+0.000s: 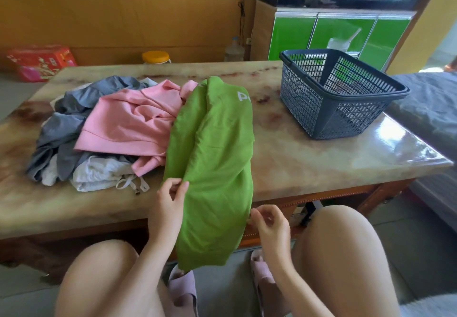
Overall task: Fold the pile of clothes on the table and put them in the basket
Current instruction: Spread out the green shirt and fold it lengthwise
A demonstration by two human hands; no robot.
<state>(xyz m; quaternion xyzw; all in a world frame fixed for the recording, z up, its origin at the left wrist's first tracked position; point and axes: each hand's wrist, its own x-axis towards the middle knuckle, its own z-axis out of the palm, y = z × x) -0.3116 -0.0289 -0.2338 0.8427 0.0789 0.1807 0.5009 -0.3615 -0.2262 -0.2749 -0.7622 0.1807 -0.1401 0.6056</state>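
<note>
A green shirt point(212, 158) with white lettering lies lengthwise across the marble table point(309, 158), its lower end hanging over the front edge. My left hand point(170, 198) pinches its left edge near the table front. At the shirt's right edge my right hand point(268, 222) has its fingers curled on the hem. Left of the shirt sits the pile: a pink garment point(128, 124) on top, grey clothes point(64, 129) beneath, white cloth with drawstrings point(99, 173) in front. The dark blue plastic basket point(309, 104) stands at the table's back right, and I see no clothes in it.
My knees and pink slippers point(184, 289) are below the table's front edge. A green-fronted cabinet point(333, 35) stands behind the basket, a grey bed point(430, 109) to the right, and a red box point(40, 62) and a yellow-lidded jar point(156, 57) on the floor behind.
</note>
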